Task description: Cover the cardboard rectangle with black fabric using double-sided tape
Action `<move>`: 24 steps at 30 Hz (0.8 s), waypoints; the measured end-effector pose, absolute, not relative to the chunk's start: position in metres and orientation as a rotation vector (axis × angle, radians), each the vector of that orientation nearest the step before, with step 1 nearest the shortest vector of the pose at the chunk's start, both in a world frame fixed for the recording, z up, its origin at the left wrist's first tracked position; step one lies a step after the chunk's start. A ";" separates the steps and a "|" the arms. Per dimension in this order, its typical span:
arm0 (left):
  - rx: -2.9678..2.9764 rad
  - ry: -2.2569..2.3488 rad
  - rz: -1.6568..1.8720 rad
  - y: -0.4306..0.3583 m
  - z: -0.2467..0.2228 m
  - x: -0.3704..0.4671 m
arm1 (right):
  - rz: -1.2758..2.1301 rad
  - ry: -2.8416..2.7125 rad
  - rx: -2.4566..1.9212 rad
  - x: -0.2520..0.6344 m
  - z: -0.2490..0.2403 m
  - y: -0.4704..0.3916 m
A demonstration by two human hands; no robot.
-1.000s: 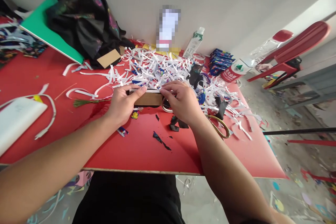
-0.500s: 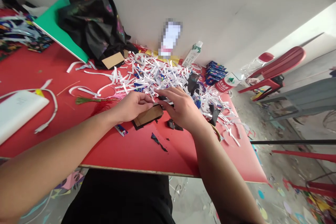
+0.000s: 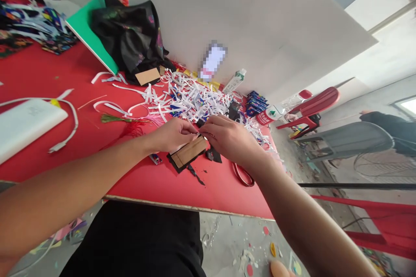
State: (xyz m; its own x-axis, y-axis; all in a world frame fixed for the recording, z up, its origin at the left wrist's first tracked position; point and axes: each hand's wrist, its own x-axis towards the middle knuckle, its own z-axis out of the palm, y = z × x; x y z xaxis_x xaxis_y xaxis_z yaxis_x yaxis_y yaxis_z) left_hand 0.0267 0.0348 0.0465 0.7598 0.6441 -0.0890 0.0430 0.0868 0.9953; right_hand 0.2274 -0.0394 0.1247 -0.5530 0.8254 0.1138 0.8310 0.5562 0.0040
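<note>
A brown cardboard strip [image 3: 189,152] with a black sheet under it, showing as a dark border, lies tilted just above or on the red table. My left hand [image 3: 173,134] is closed, thumb and fingers pinching at the strip's far edge. Facing it, my right hand [image 3: 229,139] has its fingertips together at the far right corner of the same strip. The fingertips of both hands nearly meet; what exactly lies between them is partly hidden. Black scraps [image 3: 212,154] rest beside the strip, and a shiny red loop handle [image 3: 243,176] pokes out by my right wrist.
White paper shreds [image 3: 195,97] are heaped behind my hands. A propped phone [image 3: 212,61], a carton [image 3: 234,81], a bottle [image 3: 268,114] and a stack of blue packets [image 3: 256,103] stand farther back. A white power bank [image 3: 32,125] with a cable lies left. Black cloth [image 3: 133,39] leans by a green board [image 3: 86,26].
The camera view has swung, showing more of the room on the right. The cardboard strip is tilted more and more of it shows. My right fingers have drawn in closer; the red loop has come into view.
</note>
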 end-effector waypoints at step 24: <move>1.640 0.427 0.339 0.028 0.047 0.022 | -0.582 -3.145 -0.851 0.226 0.161 -0.046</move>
State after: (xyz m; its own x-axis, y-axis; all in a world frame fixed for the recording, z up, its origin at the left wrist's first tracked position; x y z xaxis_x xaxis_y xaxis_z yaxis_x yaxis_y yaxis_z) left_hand 0.0224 0.0283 0.0474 0.8849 0.4649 -0.0285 0.0774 -0.0866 0.9932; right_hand 0.2264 -0.0457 0.1608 -0.8545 0.5148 -0.0697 0.4557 0.8073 0.3750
